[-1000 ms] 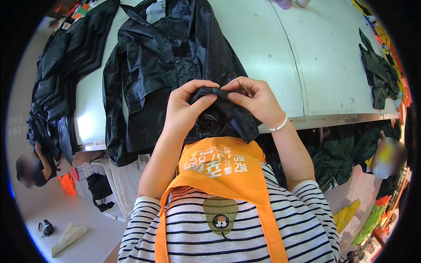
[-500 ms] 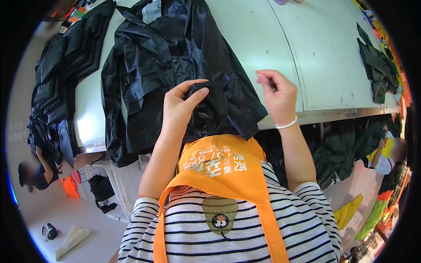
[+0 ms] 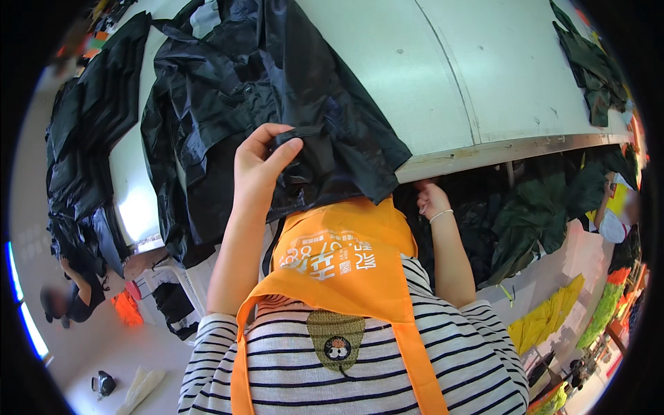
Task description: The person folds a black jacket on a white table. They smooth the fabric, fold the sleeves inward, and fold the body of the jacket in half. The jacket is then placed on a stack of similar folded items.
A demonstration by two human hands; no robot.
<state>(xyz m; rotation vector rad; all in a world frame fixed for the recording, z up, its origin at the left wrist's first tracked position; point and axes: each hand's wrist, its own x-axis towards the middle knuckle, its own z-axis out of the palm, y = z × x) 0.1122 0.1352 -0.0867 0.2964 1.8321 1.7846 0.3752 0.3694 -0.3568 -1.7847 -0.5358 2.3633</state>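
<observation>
A shiny black jacket (image 3: 228, 97) lies spread on the pale table, its lower edge hanging over the front toward my orange apron (image 3: 332, 235). My left hand (image 3: 261, 162) pinches a fold of the jacket near its hem between thumb and fingers. To the right, my right hand (image 3: 434, 200) is down at the table's front edge, beside dark garments heaped below the tabletop. Its fingers are curled, and whatever they may hold is hidden.
Stacked dark garments (image 3: 97, 104) cover the table's left end. A dark green garment (image 3: 588, 62) lies at the far right of the tabletop (image 3: 387, 76). One person (image 3: 76, 294) is at the left and another (image 3: 612, 214) at the right. Yellow cloth (image 3: 546, 311) lies lower right.
My right hand has dropped from above the tabletop to just under its front edge. My left hand keeps its pinch on the jacket. The whole view has shifted slightly.
</observation>
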